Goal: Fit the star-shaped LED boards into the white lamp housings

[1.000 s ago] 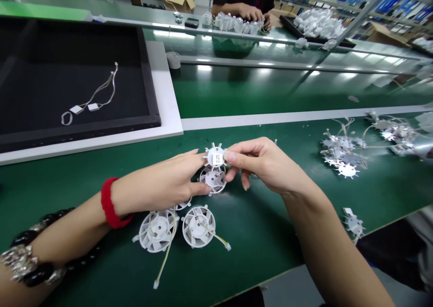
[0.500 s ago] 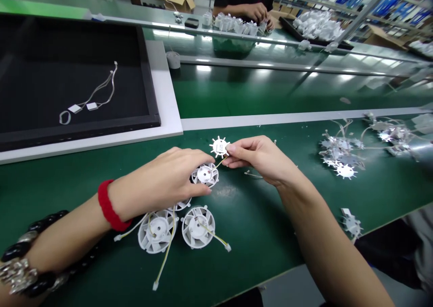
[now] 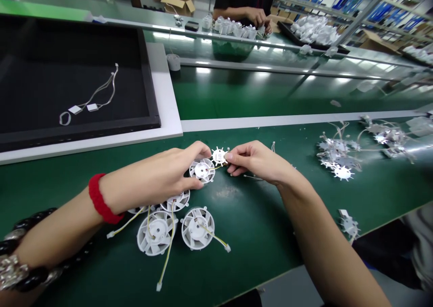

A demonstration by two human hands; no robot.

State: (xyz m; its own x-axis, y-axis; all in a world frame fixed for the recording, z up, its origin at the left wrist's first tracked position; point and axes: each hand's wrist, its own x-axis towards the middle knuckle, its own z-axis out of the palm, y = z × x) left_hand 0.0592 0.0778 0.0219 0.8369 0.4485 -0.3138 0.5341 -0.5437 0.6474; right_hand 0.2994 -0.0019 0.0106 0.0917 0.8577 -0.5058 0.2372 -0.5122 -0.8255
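Observation:
My left hand (image 3: 176, 167) curls around a small white fan (image 3: 202, 170), its thumb and fingers on either side of the rim. Between the thumb and fingertips of my right hand (image 3: 255, 162) is a silver star-shaped metal plate (image 3: 219, 156) with a pale label, close to the fan's upper right edge. A thin yellow wire runs from the fan toward my right fingertips; its far end is hidden. Below lie more white fans, one nearer the middle (image 3: 198, 228) and one farther left (image 3: 157, 232), with yellow-white leads ending in small plugs. Others are partly under my left hand.
Wired star-shaped plates (image 3: 338, 153) lie heaped on the right of the green table (image 3: 257, 248). A single plate (image 3: 349, 224) rests near the front edge. Two wired pieces lie on a black panel (image 3: 111, 40) at left. Across the bench, a person's hands (image 3: 260, 18) handle white parts.
The plate in my right hand has come down toward the fan. My left hand, with the fan, has shifted slightly left and up, uncovering more of the fans beneath it.

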